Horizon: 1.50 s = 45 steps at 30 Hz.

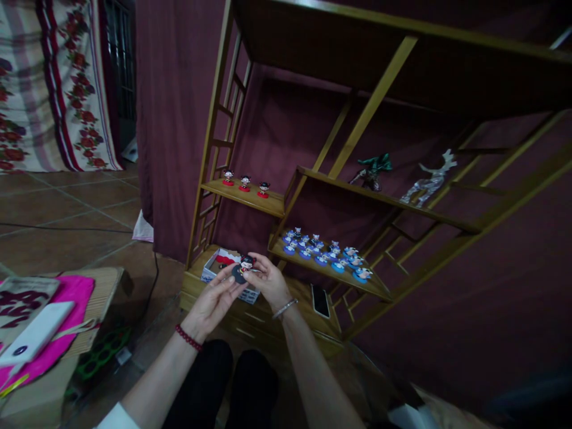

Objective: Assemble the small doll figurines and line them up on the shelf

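Between my two hands is a small doll figurine (246, 264) with black hair and a dark round base. My left hand (218, 301) pinches the base from the left. My right hand (268, 281) has its fingers around the figurine's other side. Behind and below my hands, an open box (210, 268) with red and white contents stands on the cabinet's lower ledge, partly covered by my hands. Three similar figurines on red bases, one of them a black-haired doll (245, 183), stand in a row on the upper left shelf (250, 199).
Several figurines on blue and purple bases (322, 258) crowd the middle shelf. A green-and-dark statue (373, 171) and a clear deer (429, 179) stand higher up. A black flat tablet-like thing (320, 300) lies lower right. Cardboard (100, 298) with a white device (38, 333) is at left.
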### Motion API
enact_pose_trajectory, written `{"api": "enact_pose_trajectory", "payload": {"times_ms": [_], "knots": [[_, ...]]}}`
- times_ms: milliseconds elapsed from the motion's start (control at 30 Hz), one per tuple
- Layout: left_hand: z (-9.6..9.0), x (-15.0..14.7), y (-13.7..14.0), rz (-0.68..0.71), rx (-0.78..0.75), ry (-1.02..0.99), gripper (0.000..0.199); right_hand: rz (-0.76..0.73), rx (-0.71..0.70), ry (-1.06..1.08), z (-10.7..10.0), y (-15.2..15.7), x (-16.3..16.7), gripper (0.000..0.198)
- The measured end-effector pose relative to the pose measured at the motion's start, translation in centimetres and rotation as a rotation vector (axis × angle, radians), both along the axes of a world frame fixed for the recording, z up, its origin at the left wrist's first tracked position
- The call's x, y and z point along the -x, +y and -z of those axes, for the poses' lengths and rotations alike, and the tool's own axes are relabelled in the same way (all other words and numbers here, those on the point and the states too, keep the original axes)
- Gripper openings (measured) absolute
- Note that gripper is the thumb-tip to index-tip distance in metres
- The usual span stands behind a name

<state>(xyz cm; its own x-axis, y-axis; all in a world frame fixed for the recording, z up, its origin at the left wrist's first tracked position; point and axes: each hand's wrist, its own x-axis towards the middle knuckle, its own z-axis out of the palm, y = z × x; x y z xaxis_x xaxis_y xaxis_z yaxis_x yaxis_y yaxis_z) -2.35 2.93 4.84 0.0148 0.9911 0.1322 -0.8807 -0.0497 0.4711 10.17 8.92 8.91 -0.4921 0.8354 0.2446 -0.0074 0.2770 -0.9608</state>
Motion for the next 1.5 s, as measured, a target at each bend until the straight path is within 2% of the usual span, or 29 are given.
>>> {"api": "enact_pose_trajectory", "payload": {"times_ms": [167, 433, 600, 767, 933, 1233, 1500], "knots": [[-1.0, 0.2, 1.3, -0.014, -0.024, 0.002, 0.03, 0.014, -0.025, -0.015, -0.8, 0.8, 0.1, 0.049], [-2.2, -0.2, 2.9, -0.02, -0.016, -0.001, 0.032, 0.007, -0.135, -0.041, -1.3, 1.8, 0.5, 0.032], [-2.6, -0.3, 4.1, -0.024, -0.025, 0.008, 0.028, 0.0, -0.183, -0.035, -1.5, 2.6, 0.5, 0.036], [-3.4, -0.3, 4.8, -0.022, -0.037, 0.06, 0.03, 0.03, -0.167, -0.014, -2.2, 3.2, 0.4, 0.036], [-4.6, -0.1, 5.5, -0.096, 0.006, 0.162, 0.032, 0.076, -0.173, -0.054, -3.1, 3.9, 0.4, 0.036], [-6.7, 1.4, 7.1, -0.226, 0.068, 0.314, 0.03, 0.067, -0.14, 0.025, -4.7, 5.7, 2.2, 0.036], [-8.2, 2.6, 7.7, -0.337, -0.039, 0.502, 0.034, 0.109, -0.223, -0.027, -6.8, 7.2, 3.2, 0.035]]}}
